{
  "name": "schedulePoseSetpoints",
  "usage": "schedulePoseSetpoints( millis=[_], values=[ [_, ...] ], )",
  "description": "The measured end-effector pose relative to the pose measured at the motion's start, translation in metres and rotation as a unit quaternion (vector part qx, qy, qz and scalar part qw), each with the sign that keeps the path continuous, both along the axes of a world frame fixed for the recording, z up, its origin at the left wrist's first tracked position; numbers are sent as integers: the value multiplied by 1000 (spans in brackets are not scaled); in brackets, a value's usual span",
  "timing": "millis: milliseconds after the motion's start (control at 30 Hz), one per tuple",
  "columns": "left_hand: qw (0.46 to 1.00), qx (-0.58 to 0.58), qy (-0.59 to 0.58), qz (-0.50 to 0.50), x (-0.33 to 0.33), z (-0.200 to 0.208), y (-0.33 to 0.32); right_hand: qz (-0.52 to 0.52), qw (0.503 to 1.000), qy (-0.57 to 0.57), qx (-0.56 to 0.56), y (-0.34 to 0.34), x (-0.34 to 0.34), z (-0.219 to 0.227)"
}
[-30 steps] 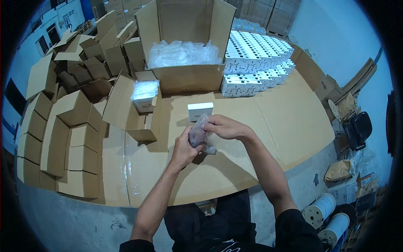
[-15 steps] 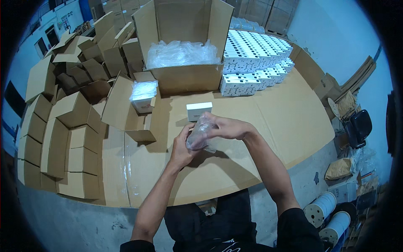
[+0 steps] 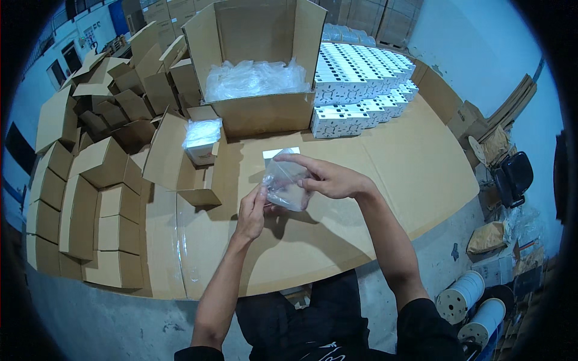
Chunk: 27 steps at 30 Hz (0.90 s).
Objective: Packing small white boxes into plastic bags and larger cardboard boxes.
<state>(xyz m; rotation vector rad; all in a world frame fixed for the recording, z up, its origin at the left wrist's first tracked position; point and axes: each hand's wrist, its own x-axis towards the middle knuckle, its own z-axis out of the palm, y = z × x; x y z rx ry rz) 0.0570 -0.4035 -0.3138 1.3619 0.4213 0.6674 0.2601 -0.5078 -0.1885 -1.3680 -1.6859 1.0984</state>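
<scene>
A clear plastic bag (image 3: 285,186) is held up over the table between both my hands. My left hand (image 3: 253,210) pinches the bag's left edge between thumb and fingers. On the other side, my right hand (image 3: 331,178) grips its upper right part, the fingers stretched along the top. Just behind the bag, a small white box (image 3: 272,154) lies on the table, partly covered by bag and hand. To the left stands an open cardboard carton (image 3: 201,197) with white boxes in clear bags (image 3: 201,135) packed at its far end.
A large open carton (image 3: 265,114) full of clear plastic bags (image 3: 256,80) stands at the back. White boxes with printed patterns (image 3: 340,122) are stacked right of it. Empty cartons (image 3: 114,225) crowd the left side. Wire spools (image 3: 460,295) lie on the floor at right.
The bag, bunched up before, is now spread wider and flatter. My left hand has shifted slightly left, and my right hand has moved a little to the right.
</scene>
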Motion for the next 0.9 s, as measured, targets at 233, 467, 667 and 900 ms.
schedulePoseSetpoints(
  millis=[233, 467, 667, 900],
  values=[
    [992, -112, -53, -13, 1, 19, -8, -90, 994, -49, -38, -9, 3, 7],
    [990, 15, 89, -107, -4, 29, -9, 13, 976, -181, -121, -3, -20, 21],
    [969, -33, 147, -195, -4, 29, -12, 45, 963, -249, 95, 0, -14, 5],
    [975, 9, 156, -157, -4, 21, -6, 47, 962, -268, 32, 2, -20, 9]
  ],
)
